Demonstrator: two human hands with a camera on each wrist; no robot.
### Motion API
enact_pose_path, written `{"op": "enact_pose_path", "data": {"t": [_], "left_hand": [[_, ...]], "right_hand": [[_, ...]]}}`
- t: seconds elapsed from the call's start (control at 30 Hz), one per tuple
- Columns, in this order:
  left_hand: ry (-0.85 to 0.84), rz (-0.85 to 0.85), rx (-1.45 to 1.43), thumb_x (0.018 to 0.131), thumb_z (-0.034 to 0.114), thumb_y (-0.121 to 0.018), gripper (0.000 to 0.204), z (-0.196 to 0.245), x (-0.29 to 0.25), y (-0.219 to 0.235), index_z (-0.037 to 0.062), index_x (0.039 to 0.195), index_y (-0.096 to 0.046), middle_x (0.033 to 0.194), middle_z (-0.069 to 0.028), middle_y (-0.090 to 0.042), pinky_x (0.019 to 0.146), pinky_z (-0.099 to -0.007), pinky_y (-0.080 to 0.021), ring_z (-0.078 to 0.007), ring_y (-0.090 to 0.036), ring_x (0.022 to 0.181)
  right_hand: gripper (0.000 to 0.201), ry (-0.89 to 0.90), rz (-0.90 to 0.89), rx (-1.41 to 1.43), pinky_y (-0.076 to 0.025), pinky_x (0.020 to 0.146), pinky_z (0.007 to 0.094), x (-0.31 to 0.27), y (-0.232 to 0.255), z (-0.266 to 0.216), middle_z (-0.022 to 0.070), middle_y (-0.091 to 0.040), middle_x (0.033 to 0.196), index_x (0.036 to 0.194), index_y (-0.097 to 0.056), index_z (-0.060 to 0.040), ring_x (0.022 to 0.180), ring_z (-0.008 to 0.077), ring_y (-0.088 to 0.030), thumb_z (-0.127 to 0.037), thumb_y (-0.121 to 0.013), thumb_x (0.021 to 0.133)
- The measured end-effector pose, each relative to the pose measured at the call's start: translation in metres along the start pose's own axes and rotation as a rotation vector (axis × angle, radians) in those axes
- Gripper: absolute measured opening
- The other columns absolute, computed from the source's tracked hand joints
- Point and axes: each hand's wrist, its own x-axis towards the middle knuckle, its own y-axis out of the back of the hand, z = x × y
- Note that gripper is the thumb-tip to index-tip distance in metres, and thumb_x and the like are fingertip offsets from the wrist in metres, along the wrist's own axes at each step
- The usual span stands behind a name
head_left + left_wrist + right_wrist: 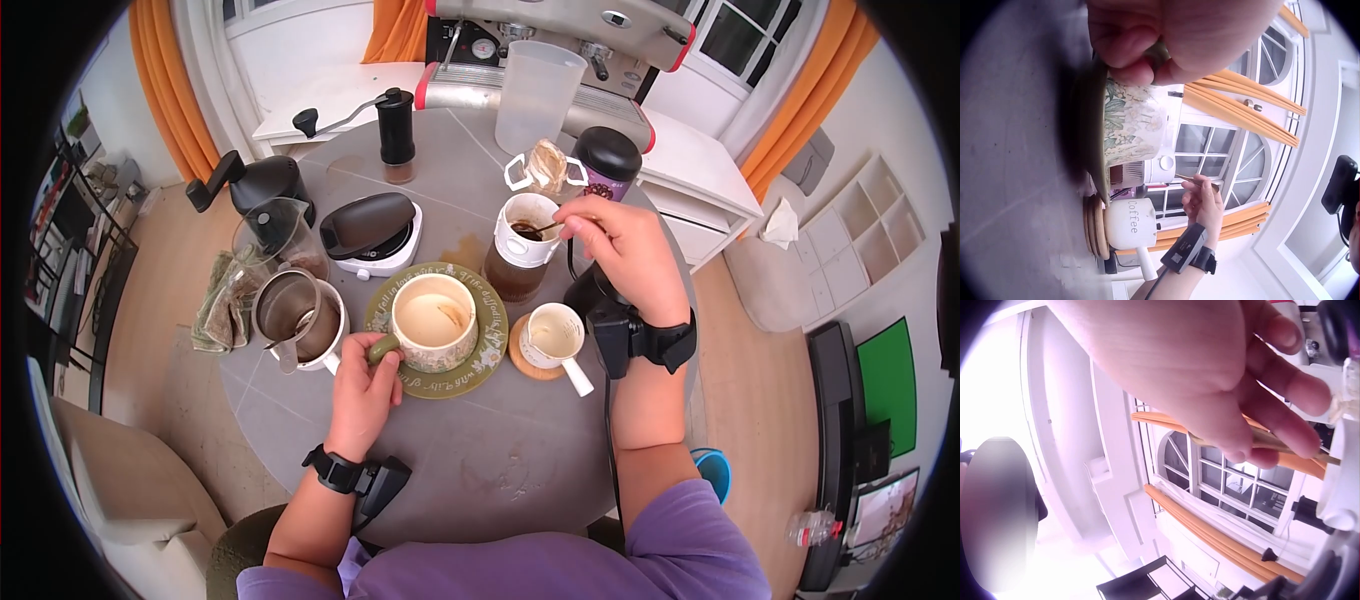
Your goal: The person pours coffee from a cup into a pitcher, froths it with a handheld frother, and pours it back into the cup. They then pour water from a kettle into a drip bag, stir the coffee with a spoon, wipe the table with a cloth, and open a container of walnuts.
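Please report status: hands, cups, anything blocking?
Left hand pinching green handle of floral cup. Right hand holding thin stirrer in white-topped vessel. Small white pot between saucer and right arm.

Upper centre shows a frosted plastic pitcher (538,97) and a glossy black plastic lid (607,152), while the matt grey table (480,450) bears a wooden coaster (527,362) right of centre.
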Motion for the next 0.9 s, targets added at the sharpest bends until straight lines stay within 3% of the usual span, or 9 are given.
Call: {"op": "enact_pose_path", "data": {"t": [0.13,0.23,0.3,0.4,0.83,0.9], "left_hand": [[-0.013,-0.021,0.007,0.089,0.006,-0.043,0.015,-0.003,0.0,0.001,0.0019,0.103,-0.038,0.088,-0.0053,-0.054,0.039,-0.0176,-0.031,-0.0054,-0.042,0.046],[0.011,0.0,-0.005,0.088,0.005,-0.045,0.015,0.002,0.0,-0.001,0.0005,0.101,-0.039,0.082,-0.0049,-0.055,0.043,-0.0201,-0.035,-0.0062,-0.045,0.048],[0.005,-0.005,0.001,0.088,0.004,-0.046,0.016,0.002,0.0,0.0,0.0006,0.102,-0.039,0.082,-0.005,-0.055,0.043,-0.0201,-0.035,-0.0063,-0.045,0.049],[0.011,-0.012,-0.021,0.088,0.004,-0.046,0.018,0.002,0.0,-0.001,0.0006,0.104,-0.039,0.083,-0.0051,-0.055,0.044,-0.0201,-0.035,-0.0063,-0.045,0.048],[0.048,-0.05,0.022,0.087,0.003,-0.047,0.028,0.009,0.0,0.0,-0.0002,0.112,-0.036,0.091,-0.0059,-0.052,0.045,-0.0197,-0.036,-0.0057,-0.045,0.05],[0.035,-0.046,0.007,0.087,0.003,-0.047,0.029,0.007,0.0,0.0,-0.0008,0.113,-0.036,0.095,-0.0067,-0.052,0.045,-0.0195,-0.037,-0.0056,-0.045,0.051]], "right_hand": [[0.012,-0.022,-0.113,-0.071,-0.045,0.057,0.0292,-0.006,0.005,-0.014,0.0101,-0.061,0.071,0.087,-0.061,-0.0064,0.061,0.0223,-0.058,-0.014,-0.057,0.079],[0.011,-0.052,-0.11,-0.058,-0.045,0.057,0.0292,-0.008,0.006,-0.016,0.0102,-0.061,0.071,0.087,-0.062,-0.0071,0.062,0.0223,-0.059,-0.013,-0.059,0.077],[0.01,-0.034,0.024,0.029,-0.045,0.056,0.029,-0.01,0.006,-0.012,0.0103,-0.061,0.071,0.086,-0.061,-0.0064,0.061,0.0225,-0.059,-0.012,-0.06,0.077],[0.01,-0.07,0.071,0.025,-0.045,0.055,0.0287,-0.01,0.011,-0.016,0.0105,-0.061,0.07,0.086,-0.061,-0.0059,0.061,0.0224,-0.059,-0.011,-0.06,0.078],[0.011,-0.016,0.02,-0.05,-0.044,0.055,0.0288,-0.01,0.008,-0.014,0.0103,-0.06,0.069,0.085,-0.062,-0.0055,0.06,0.0219,-0.058,-0.013,-0.061,0.078],[0.011,-0.041,0.092,-0.026,-0.044,0.055,0.0287,-0.009,0.008,-0.014,0.0101,-0.06,0.069,0.085,-0.062,-0.0059,0.059,0.0223,-0.057,-0.014,-0.06,0.078]]}}
